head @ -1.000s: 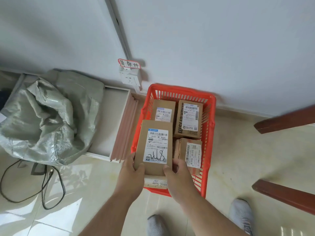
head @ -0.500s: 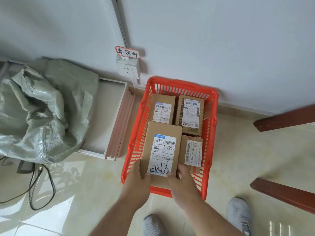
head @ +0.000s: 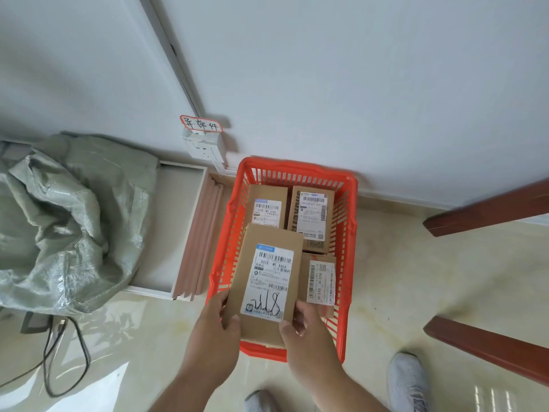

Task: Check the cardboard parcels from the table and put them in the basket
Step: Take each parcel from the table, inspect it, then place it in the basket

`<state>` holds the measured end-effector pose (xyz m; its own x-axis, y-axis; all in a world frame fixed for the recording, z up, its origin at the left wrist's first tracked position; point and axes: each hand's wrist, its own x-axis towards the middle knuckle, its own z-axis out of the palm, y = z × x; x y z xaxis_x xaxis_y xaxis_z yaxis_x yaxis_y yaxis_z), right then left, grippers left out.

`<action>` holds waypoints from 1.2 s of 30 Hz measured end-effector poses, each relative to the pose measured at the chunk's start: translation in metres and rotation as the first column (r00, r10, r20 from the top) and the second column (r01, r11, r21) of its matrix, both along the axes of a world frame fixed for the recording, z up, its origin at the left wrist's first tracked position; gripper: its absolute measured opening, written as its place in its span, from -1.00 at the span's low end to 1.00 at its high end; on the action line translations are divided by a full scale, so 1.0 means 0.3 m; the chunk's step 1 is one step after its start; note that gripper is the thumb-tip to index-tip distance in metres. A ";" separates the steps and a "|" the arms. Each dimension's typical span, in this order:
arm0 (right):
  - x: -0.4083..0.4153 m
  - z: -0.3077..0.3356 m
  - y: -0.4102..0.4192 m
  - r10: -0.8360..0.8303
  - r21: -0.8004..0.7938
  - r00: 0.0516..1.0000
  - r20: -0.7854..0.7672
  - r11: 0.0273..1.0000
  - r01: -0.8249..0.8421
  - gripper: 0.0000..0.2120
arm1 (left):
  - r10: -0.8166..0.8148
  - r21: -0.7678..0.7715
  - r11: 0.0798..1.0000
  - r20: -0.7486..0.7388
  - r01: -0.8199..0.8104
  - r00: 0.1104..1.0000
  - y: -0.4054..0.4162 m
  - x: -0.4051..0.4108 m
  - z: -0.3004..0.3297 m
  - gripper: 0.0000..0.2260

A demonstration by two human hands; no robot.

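step: lowering cardboard parcel into red basket | left hand and right hand are pinching its near end, thumbs on top | next: releasing it flat in basket's near-left space

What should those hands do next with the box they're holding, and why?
Probably lower it and let go. Both the left hand and right hand grip the parcel by its near end, already over the red basket, above the other parcels.
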<state>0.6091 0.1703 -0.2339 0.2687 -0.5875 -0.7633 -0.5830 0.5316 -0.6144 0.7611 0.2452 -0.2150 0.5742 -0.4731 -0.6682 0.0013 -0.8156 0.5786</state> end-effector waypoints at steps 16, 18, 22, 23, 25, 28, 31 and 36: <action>-0.042 -0.069 -0.028 0.050 0.016 0.991 -0.123 0.999 -0.048 -0.70 | -0.100 0.105 0.989 -0.030 0.102 0.995 -0.005 -0.103 -0.072 -0.65; -0.052 -0.080 -0.024 0.036 0.012 0.993 -0.115 0.999 -0.035 -0.70 | -0.077 0.109 0.991 -0.014 0.078 0.997 -0.011 -0.115 -0.072 -0.67; -0.062 -0.083 -0.009 0.023 -0.020 0.996 -0.089 0.999 -0.025 -0.66 | -0.076 0.102 0.992 0.036 0.072 0.996 0.001 -0.119 -0.071 -0.62; -0.065 -0.085 -0.008 0.025 -0.013 0.995 -0.094 1.000 -0.026 -0.65 | -0.079 0.108 0.991 0.030 0.075 0.996 0.004 -0.120 -0.071 -0.61; -0.067 -0.081 -0.007 0.029 0.032 0.995 -0.100 0.999 -0.026 -0.66 | -0.077 0.119 0.990 -0.014 0.078 0.997 0.010 -0.122 -0.072 -0.55; -0.070 -0.072 -0.020 0.024 0.078 0.995 -0.102 0.997 -0.016 -0.69 | -0.068 0.122 0.990 -0.060 0.075 0.996 0.010 -0.127 -0.080 -0.47; -0.076 -0.067 -0.025 0.028 0.063 0.992 -0.120 0.998 -0.020 -0.68 | -0.045 0.103 0.994 -0.025 0.048 0.999 0.010 -0.125 -0.092 -0.49; -0.086 -0.057 -0.027 0.045 0.078 0.992 -0.114 0.996 -0.037 -0.67 | -0.033 0.106 0.994 -0.001 0.033 0.999 0.030 -0.112 -0.088 -0.51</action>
<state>0.5832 0.1621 -0.2509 0.1984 -0.5170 -0.8327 -0.6702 0.5483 -0.5002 0.7276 0.2543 -0.2414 0.5597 -0.4185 -0.7153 -0.0266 -0.8717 0.4892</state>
